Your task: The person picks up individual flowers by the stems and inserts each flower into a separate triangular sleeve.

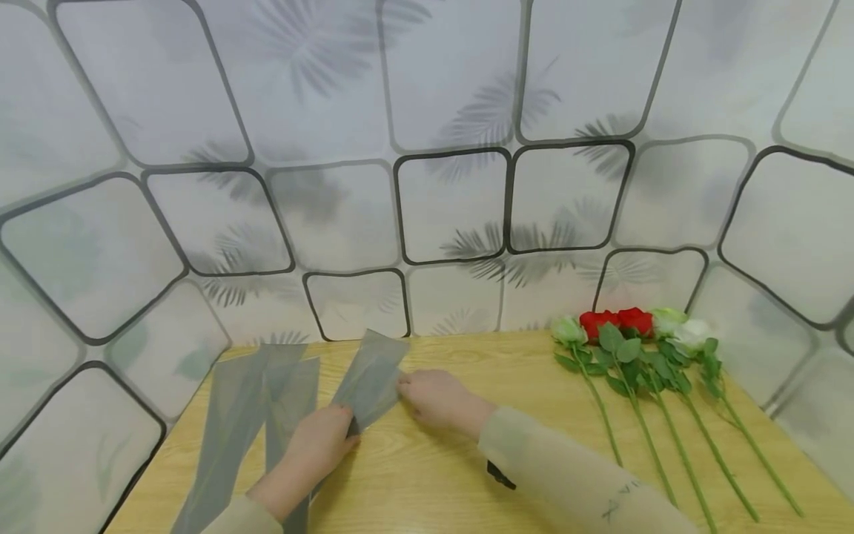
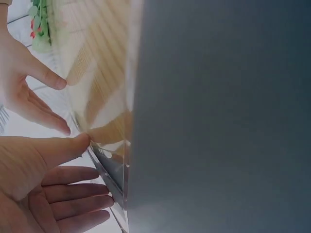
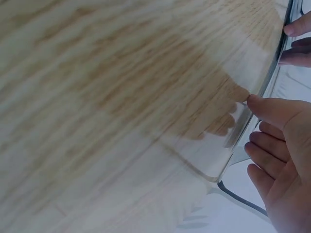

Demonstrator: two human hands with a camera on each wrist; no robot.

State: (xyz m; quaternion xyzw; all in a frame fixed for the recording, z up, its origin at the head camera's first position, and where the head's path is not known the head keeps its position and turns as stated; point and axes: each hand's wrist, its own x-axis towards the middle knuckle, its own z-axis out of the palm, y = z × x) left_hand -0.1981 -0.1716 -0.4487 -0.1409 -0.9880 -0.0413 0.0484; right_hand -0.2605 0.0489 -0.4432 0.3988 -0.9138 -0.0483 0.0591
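A translucent grey plastic sleeve point(image 1: 372, 382) lies slanted over the wooden table between both hands. My left hand point(image 1: 322, 439) grips its lower left edge, thumb on top. At the sleeve's right edge, my right hand point(image 1: 434, 397) pinches the plastic with its fingertips. From the right wrist, the right hand point(image 3: 284, 145) shows its thumb on the table side of the edge and the other fingers spread below. In the left wrist view, the left hand point(image 2: 53, 189) has its thumb and fingertips at the film's edge, with the right hand point(image 2: 29, 82) beyond it.
More grey sleeves point(image 1: 223, 423) lie overlapping on the table's left, partly under the left forearm. Several long-stemmed roses, red point(image 1: 634, 320) and white point(image 1: 690, 334), lie on the right beside the right sleeve. Patterned fabric walls point(image 1: 454, 297) stand behind the wooden table point(image 1: 400, 482).
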